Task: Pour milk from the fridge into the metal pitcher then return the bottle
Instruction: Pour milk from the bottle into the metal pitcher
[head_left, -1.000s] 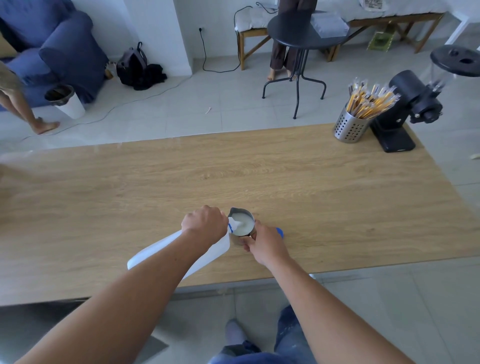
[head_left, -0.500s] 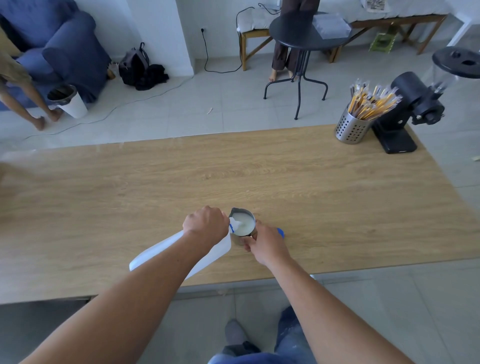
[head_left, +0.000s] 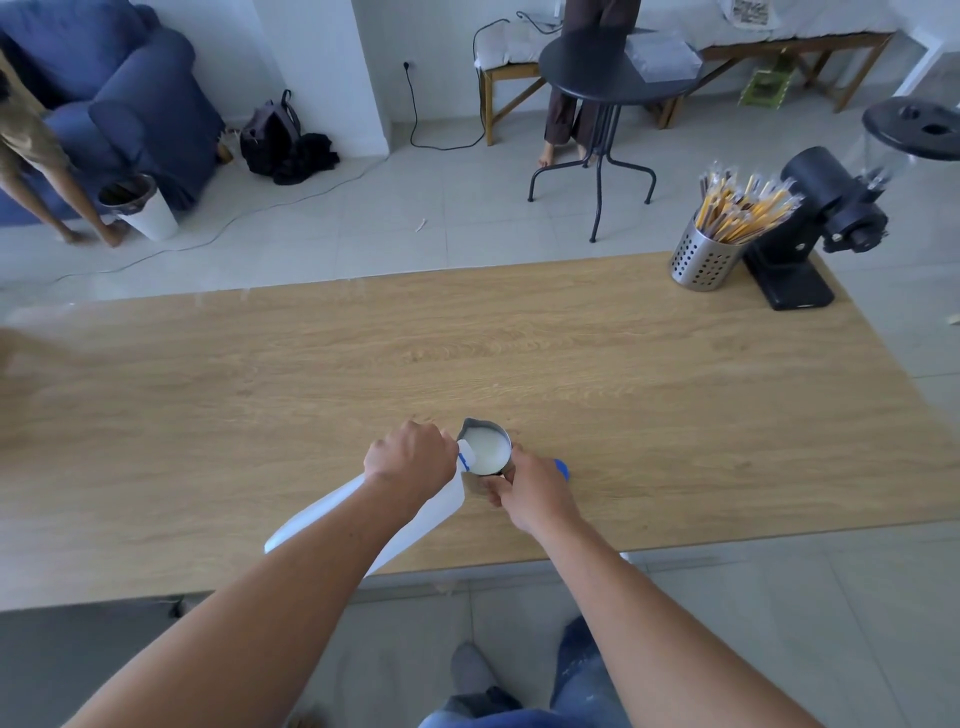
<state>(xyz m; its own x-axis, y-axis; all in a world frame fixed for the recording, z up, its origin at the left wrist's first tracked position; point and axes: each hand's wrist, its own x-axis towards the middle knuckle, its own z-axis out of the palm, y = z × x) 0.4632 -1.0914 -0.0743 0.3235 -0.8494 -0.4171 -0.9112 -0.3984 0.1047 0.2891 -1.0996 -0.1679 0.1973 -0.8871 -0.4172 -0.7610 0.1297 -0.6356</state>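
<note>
A small metal pitcher (head_left: 485, 451) stands on the wooden table (head_left: 571, 374) near its front edge, white milk filling most of it. My left hand (head_left: 409, 460) grips the neck of a white plastic milk bottle (head_left: 436, 512), which is tipped with its blue-ringed mouth over the pitcher's left rim. My right hand (head_left: 530, 493) holds the pitcher at its near right side. A blue bottle cap (head_left: 562, 468) peeks out just behind my right hand; whether it lies on the table or is held there is hidden.
A perforated steel cup of wrapped straws (head_left: 706, 257) and a black coffee grinder (head_left: 810, 228) stand at the table's far right corner. Beyond the table are a round black side table (head_left: 597, 78), a blue sofa (head_left: 130, 98), a white bin (head_left: 143, 208) and other people's legs.
The milk level in the pitcher has risen slightly. Both hands and the tipped bottle keep their places. The person at far left has stepped closer to the bin.
</note>
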